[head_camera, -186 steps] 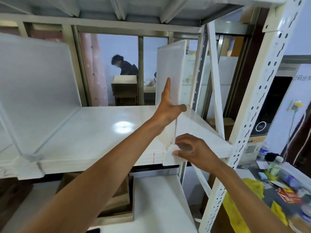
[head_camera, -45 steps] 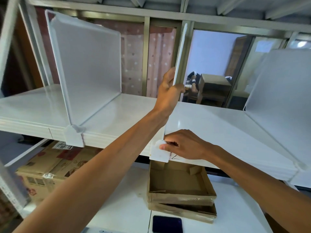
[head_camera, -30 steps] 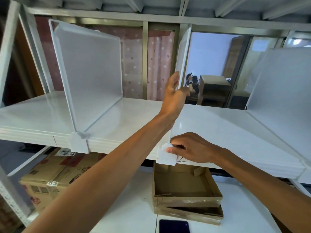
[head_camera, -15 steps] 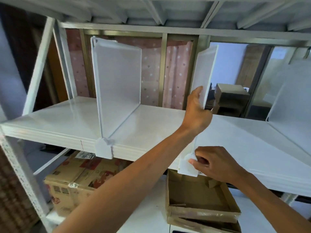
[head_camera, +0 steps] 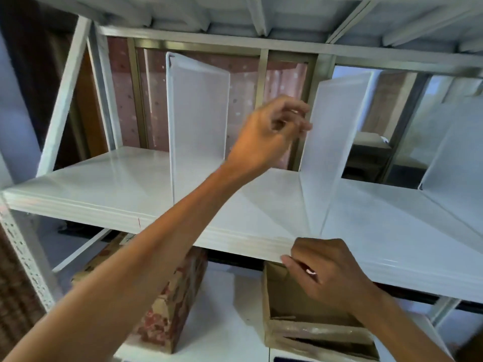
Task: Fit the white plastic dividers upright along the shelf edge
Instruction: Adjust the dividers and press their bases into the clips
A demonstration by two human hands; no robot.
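head | left hand [head_camera: 269, 131]: fingers loosely curled, just beside middle divider [head_camera: 332, 142], contact unclear | right hand [head_camera: 326, 273]: fingers together at shelf edge [head_camera: 235, 239], grip unclear | left divider [head_camera: 198, 121] upright

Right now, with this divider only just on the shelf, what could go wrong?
1. The left hand is off the middle divider, fingers loose beside it; if its clip isn't seated it may tip.
2. The right hand hides the clip at the shelf edge, so seating can't be confirmed.
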